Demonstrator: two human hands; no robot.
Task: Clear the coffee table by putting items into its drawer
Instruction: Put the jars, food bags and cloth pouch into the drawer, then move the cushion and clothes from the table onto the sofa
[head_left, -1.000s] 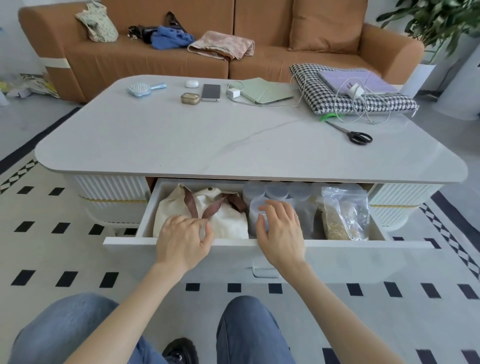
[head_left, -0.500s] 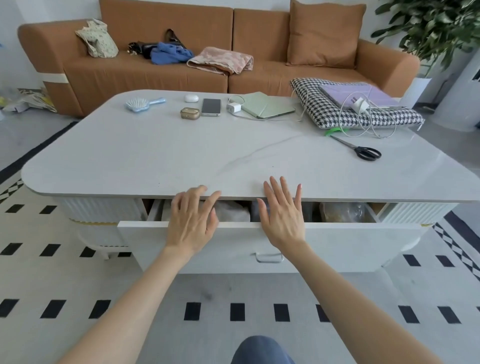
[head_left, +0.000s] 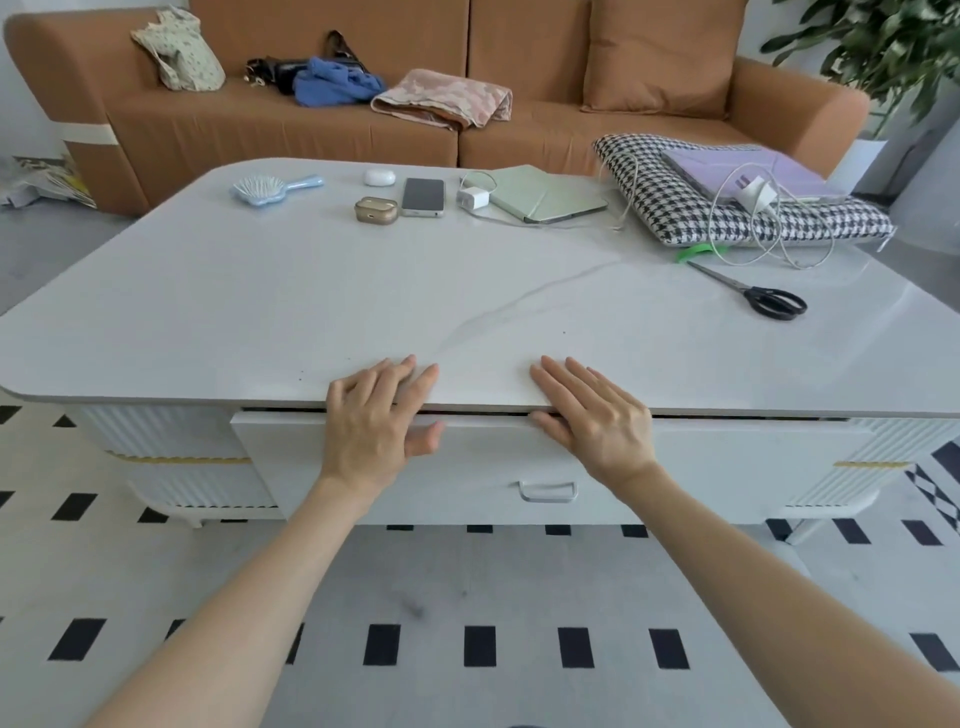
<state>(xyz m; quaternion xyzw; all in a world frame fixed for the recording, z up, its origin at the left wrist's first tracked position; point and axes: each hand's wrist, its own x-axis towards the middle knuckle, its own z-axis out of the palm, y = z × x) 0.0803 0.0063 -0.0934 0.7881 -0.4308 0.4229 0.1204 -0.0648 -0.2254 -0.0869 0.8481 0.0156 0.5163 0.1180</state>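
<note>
Drawer (head_left: 467, 467) now pushed nearly shut since 0.5 s ago; both hands, left (head_left: 371, 426) and right (head_left: 592, 415), flat, spread, holding nothing. Risk: fingertips (head_left: 540, 415) pinched under counter (head_left: 467, 312) edge.

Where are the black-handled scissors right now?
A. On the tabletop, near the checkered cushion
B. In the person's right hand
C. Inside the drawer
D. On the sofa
A: the scissors lie on the coffee table just in front of the checkered cushion, apart from both hands.
</note>
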